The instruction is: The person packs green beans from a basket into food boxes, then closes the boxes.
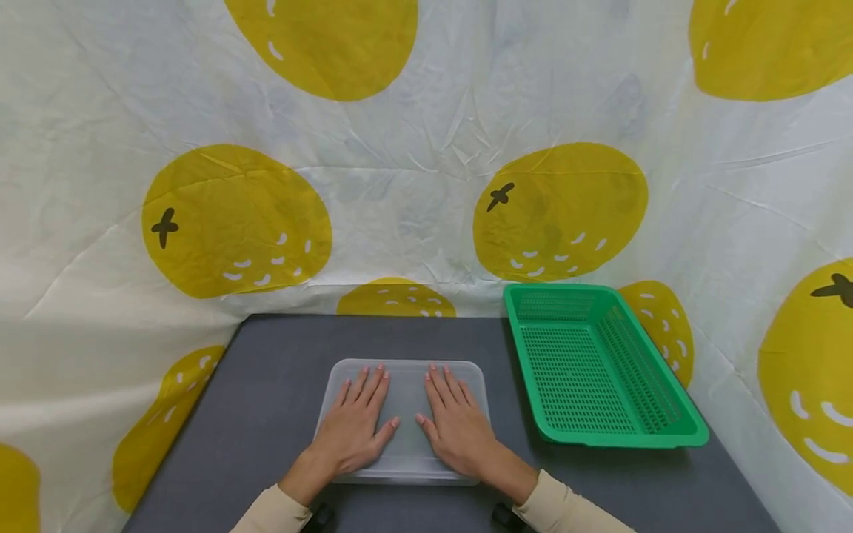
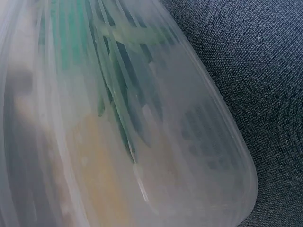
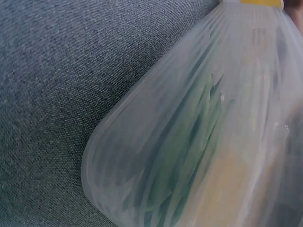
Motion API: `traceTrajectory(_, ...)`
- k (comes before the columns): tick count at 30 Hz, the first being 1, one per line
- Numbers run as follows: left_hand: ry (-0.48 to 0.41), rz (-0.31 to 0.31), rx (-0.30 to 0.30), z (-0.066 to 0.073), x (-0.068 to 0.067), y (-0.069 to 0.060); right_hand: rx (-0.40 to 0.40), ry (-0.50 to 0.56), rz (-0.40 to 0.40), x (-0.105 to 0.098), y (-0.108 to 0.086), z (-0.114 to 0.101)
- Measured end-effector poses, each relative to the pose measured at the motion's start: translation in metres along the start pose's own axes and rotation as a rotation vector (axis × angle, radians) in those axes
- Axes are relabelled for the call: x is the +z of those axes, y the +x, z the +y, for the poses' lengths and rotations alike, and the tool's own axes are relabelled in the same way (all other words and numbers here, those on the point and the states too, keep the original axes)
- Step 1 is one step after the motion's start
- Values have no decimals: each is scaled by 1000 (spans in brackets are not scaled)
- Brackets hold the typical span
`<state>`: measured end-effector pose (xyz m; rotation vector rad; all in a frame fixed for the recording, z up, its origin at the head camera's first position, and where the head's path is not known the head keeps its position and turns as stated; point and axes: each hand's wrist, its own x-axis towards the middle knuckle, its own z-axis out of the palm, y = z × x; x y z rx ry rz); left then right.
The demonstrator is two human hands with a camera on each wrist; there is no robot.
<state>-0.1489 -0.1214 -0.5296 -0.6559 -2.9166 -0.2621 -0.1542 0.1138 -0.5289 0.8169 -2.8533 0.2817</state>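
A translucent plastic box [image 1: 408,385] with rounded corners lies on the dark table, straight ahead. My left hand [image 1: 355,426] rests flat on the left half of its top, fingers straight and pointing away. On the right half, my right hand [image 1: 461,427] lies the same way, its thumb turned inward. Both wrist views look at the ribbed side of the box, blurred and close. Long green strips [image 3: 182,156] and a yellowish patch [image 2: 97,165] show through the cloudy plastic; I cannot tell what they are. The hands do not touch each other.
A green perforated plastic basket [image 1: 666,370] stands to the right of the box, with nothing seen inside it. The dark grey table [image 1: 266,385] ends at a white cloth [image 1: 426,222] printed with large yellow fruits, behind and at both sides.
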Motion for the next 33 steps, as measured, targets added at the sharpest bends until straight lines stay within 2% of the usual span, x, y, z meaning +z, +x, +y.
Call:
traceTrajectory(7,-7,2,13,-1,-1,0,1,40,-10,-6,0,-1)
traceTrajectory(12,-53,-3,29,-3,-9,3,-10,103,8,-16,2,7)
traceTrajectory(15,-45,15,29,-9,-20,7,-4,106,3,-30,4,16)
traceTrajectory(21,23,84,28,-21,-48,17,6,28,-42,-63,6,36)
traceTrajectory(27,72,111,18,-25,-73,21,-24,-16,30,-91,5,50)
traceTrajectory(33,84,115,14,-23,-81,21,-74,-42,78,-101,2,56)
